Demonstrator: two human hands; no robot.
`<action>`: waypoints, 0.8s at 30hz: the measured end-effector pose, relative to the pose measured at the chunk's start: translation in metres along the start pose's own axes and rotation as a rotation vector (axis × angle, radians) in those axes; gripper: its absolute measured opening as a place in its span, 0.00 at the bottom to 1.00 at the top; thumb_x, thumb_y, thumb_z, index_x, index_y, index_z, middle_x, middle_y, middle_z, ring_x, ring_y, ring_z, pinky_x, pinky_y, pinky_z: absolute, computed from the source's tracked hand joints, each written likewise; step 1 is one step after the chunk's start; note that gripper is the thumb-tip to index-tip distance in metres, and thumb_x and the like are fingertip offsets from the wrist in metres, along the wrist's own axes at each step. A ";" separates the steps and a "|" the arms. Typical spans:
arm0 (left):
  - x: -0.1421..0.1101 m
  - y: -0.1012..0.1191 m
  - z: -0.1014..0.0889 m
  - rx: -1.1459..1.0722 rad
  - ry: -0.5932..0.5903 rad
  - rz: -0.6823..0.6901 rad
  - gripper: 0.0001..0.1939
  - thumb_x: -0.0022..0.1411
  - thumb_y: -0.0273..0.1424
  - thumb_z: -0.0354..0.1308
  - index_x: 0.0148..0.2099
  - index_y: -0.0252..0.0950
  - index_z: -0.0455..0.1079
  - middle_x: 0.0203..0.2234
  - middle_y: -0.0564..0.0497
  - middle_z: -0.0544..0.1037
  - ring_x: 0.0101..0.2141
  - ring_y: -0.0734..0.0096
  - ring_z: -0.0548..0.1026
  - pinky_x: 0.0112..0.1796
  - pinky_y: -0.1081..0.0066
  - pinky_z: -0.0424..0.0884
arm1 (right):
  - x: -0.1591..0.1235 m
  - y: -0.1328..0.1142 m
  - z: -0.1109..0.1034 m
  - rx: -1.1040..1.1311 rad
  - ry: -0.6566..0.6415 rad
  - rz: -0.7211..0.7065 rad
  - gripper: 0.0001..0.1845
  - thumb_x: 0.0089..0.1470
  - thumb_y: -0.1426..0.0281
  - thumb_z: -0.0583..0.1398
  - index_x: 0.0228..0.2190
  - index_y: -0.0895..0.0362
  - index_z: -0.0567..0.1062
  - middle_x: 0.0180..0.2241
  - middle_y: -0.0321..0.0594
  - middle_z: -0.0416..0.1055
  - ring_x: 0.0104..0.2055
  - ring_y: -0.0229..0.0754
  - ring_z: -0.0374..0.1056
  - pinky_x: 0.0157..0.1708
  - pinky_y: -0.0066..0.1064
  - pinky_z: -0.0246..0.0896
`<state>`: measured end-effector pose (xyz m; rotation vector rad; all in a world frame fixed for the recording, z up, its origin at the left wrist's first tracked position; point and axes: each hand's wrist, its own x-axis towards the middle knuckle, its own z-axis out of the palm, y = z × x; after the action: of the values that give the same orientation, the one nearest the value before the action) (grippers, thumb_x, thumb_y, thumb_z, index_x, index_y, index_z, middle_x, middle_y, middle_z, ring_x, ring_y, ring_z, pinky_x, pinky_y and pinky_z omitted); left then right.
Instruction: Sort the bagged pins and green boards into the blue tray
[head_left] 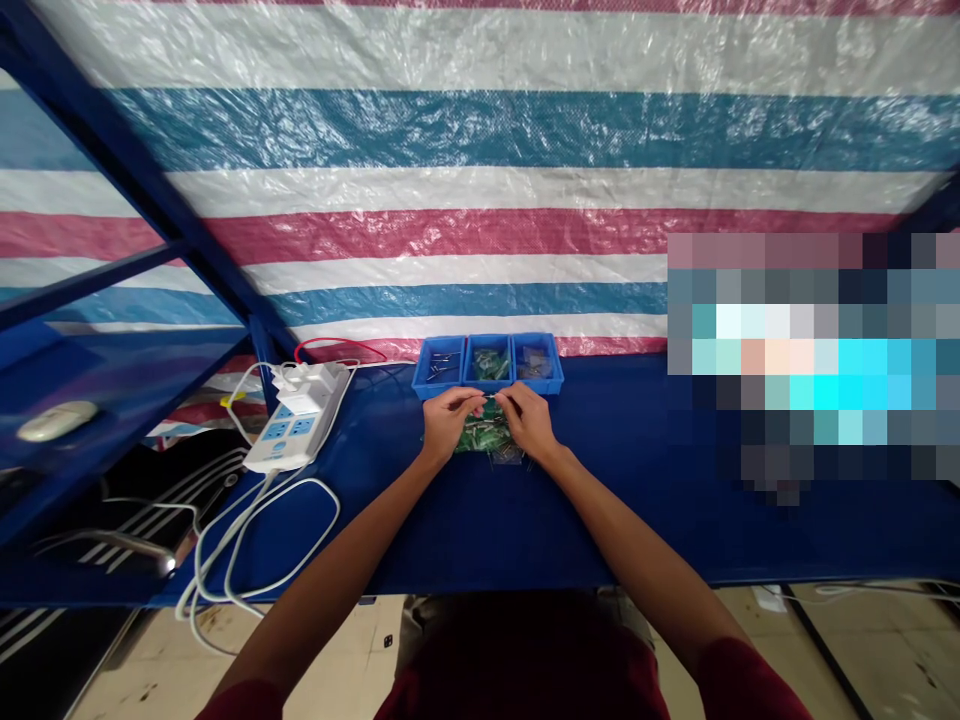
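My left hand (448, 422) and my right hand (531, 420) are close together above a pile on the blue table, fingertips pinched. Something small and pale seems to be between them, too small to name. Under and between the hands lie green packets (481, 438), with clear plastic bags (508, 456) and thin metal-looking pieces at the pile's right side. Just beyond my fingers stand three joined blue bins: the left bin (417, 378) has a few thin metallic pieces, the middle one green packets (490, 363), the right one clear small bags (535, 362).
A white power strip (300, 428) with plugged-in adapters sits left on the blue table (637, 480), its white cables (247, 540) looping over the front edge. Blue frame bars (150, 180) rise at left. Striped plastic sheeting (465, 130) hangs behind. The right side is pixelated.
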<state>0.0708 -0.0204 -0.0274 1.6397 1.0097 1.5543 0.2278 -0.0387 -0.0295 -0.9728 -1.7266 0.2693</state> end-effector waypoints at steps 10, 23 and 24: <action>-0.003 0.009 -0.005 0.302 -0.003 0.081 0.17 0.62 0.38 0.56 0.24 0.34 0.68 0.13 0.58 0.64 0.17 0.80 0.62 0.23 0.76 0.60 | -0.001 0.000 0.002 -0.020 -0.079 -0.019 0.18 0.64 0.61 0.50 0.28 0.56 0.70 0.26 0.39 0.69 0.29 0.38 0.64 0.31 0.29 0.56; -0.004 0.007 -0.003 0.176 -0.009 0.103 0.12 0.60 0.39 0.59 0.32 0.34 0.73 0.24 0.52 0.77 0.22 0.75 0.72 0.27 0.75 0.69 | -0.001 0.002 0.004 -0.069 -0.169 -0.036 0.22 0.66 0.61 0.46 0.24 0.55 0.67 0.24 0.38 0.67 0.27 0.38 0.62 0.30 0.29 0.54; -0.005 0.007 -0.002 0.160 -0.024 0.099 0.12 0.60 0.39 0.59 0.34 0.34 0.73 0.27 0.51 0.78 0.24 0.73 0.74 0.29 0.74 0.71 | -0.001 0.003 0.004 -0.069 -0.173 -0.038 0.22 0.66 0.61 0.46 0.24 0.55 0.66 0.24 0.37 0.67 0.27 0.38 0.62 0.30 0.29 0.54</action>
<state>0.0692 -0.0281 -0.0232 1.8388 1.0783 1.5472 0.2256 -0.0368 -0.0333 -0.9893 -1.9208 0.2775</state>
